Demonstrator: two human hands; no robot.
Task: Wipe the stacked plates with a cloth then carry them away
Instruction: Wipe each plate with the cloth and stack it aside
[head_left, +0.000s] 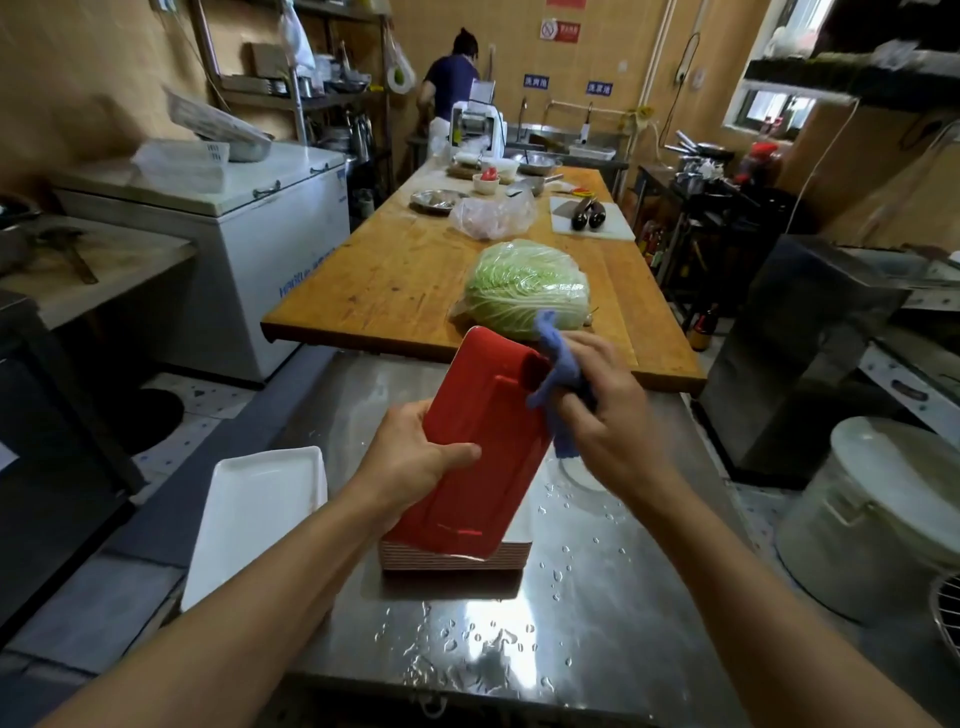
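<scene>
Holding a red plate (483, 441) tilted up on its near edge, underside toward the camera, over the stack of plates (457, 558) sitting mid-bench on the wet steel bench (597, 623). Left hand (415, 462) gripping the plate's left edge, thumb pressed flat across the red underside, other fingers curled behind and hidden. Right hand (597, 410) bunching a blue cloth (558, 384) against the plate's upper right corner, fingers curled round the cloth and pressed together. Lying at the bench's left edge, 1 white tray (254, 514), just beside the stack. Resting near the front edge of the wooden table (395, 270) beyond, a wrapped cabbage (524, 286). Standing at the far wall, back turned, a person (452, 78).
</scene>
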